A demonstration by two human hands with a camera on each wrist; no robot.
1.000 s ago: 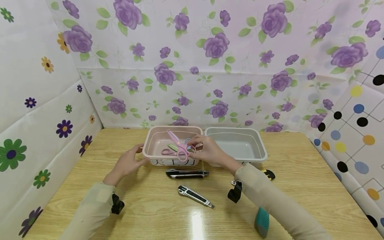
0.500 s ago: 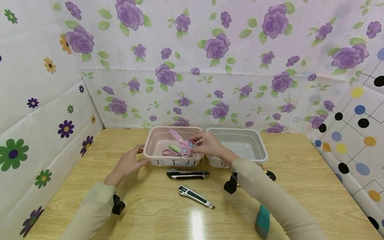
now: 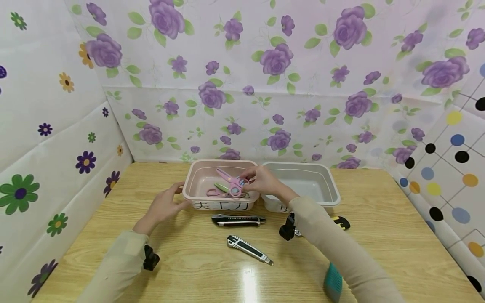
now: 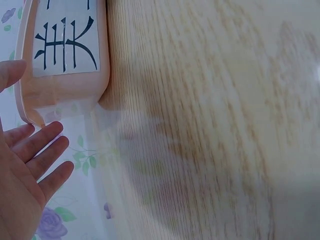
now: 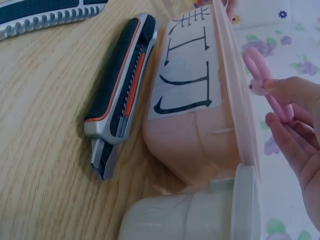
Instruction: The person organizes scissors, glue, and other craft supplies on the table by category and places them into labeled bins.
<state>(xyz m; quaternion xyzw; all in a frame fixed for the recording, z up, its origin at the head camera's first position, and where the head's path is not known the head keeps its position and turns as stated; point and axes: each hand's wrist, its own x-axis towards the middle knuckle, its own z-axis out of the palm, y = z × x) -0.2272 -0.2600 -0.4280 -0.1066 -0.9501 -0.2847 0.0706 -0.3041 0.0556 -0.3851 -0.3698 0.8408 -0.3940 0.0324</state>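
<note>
My right hand (image 3: 265, 183) pinches pink-handled scissors (image 3: 231, 180) by the finger loops, over the pink plastic bin (image 3: 192, 180). The blades point up and to the left. In the right wrist view, thumb and fingers press the scissors' pink loop (image 5: 257, 65) beside the bin's rim. Below them in the bin lie another pair with a pink handle (image 3: 214, 192) and a green piece (image 3: 221, 187), partly hidden. My left hand (image 3: 163, 206) rests at the bin's left end, its fingers extended at the corner in the left wrist view, with the thumb near the rim.
A grey bin (image 3: 299, 181) stands right of the pink one. In front lie a black box cutter (image 3: 238, 220) and a silver box cutter (image 3: 250, 249). Beside my right forearm, partly covered, are a yellow-and-black handle (image 3: 342, 223) and a teal handle (image 3: 333, 282). A patterned cloth hangs behind.
My right hand has lowered the scissors a little into the pink bin, and their blade tip now sits below the back rim. The left hand stays at the bin's end.
</note>
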